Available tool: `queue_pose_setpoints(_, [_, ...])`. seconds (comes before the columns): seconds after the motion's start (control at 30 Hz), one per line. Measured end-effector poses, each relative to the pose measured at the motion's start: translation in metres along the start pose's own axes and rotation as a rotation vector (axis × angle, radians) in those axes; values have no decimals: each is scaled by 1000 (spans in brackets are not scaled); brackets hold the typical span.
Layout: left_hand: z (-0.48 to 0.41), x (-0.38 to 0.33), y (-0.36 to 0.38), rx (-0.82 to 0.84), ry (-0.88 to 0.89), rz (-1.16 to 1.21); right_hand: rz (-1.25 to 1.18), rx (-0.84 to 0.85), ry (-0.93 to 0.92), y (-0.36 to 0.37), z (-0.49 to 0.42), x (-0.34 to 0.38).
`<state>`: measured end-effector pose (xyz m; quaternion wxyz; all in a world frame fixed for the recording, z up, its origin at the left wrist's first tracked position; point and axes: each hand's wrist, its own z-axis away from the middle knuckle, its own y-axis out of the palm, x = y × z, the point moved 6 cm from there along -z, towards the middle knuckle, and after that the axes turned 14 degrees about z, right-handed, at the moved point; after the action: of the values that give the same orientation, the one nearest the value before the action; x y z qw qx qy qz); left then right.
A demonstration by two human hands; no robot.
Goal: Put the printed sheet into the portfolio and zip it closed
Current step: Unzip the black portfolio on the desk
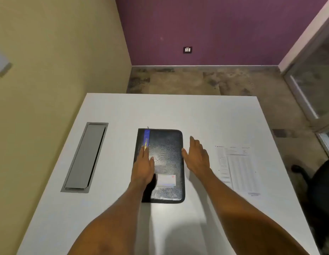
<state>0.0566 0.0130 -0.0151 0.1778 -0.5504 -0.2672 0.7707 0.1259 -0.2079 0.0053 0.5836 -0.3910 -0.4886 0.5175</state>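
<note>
Two bare hands meet a closed black portfolio (165,162) lying flat on the white table (178,111). The left hand (144,167) rests flat and unclenched on its cover near the blue strip (147,137); the right hand (197,156), fingers extended and grasping nothing, sits just beside its right edge. The printed sheet (238,169) lies flat farther right, apart from the portfolio.

Can't read the tiny print on the white printed sheet (238,168), way too small and washed out. Same deal with the pale label (167,180) on the closed black textured portfolio (164,162), just a blur. Yellow lettering on its blue strip half covered by the left hand (143,165). Near-left corner lost under that forearm. Zipper not visible. Black office chair (320,184) chopped off by the right edge.
</note>
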Motion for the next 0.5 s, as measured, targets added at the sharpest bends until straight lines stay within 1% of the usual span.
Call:
queue_pose_setpoints(0.3, [-75, 37, 0, 85, -98, -222, 15, 194, -3, 39, -51, 20])
queue_pose_setpoints(0.37, [-96, 41, -2, 79, -112, -262, 26, 205, -3, 45, -68, 23])
queue_pose_setpoints(0.5, [-140, 44, -4, 99, -138, -318, -8, 170, 16, 51, -105, 28])
